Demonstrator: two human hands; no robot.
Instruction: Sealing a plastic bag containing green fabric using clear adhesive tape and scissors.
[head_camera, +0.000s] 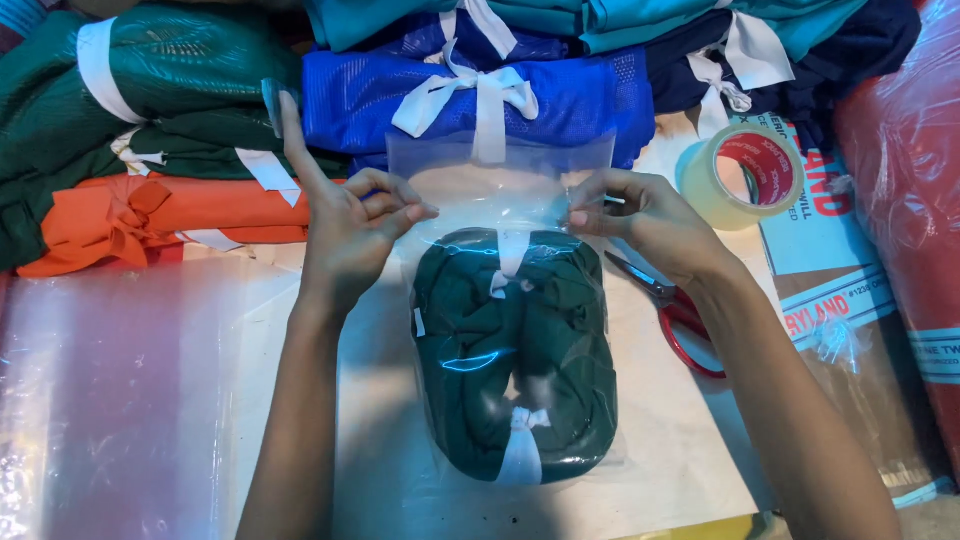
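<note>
Stacked fabric bundles tied with white strips behind a pale table, dark green bundle lying centred inside a clear plastic bag, bag's open flap pinched by left hand and right hand, tape roll and red scissors seen beside the right wrist.

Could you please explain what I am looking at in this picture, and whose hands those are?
The single picture comes from a camera worn on a person's head, looking down at their own two bare hands. The left hand and right hand pinch the open top of a clear bag. Inside it lies a dark green cloth bundle tied with white strips. A tape roll and red scissors lie to the right on the table. More tied bundles, green, orange and blue, are stacked behind.
</note>
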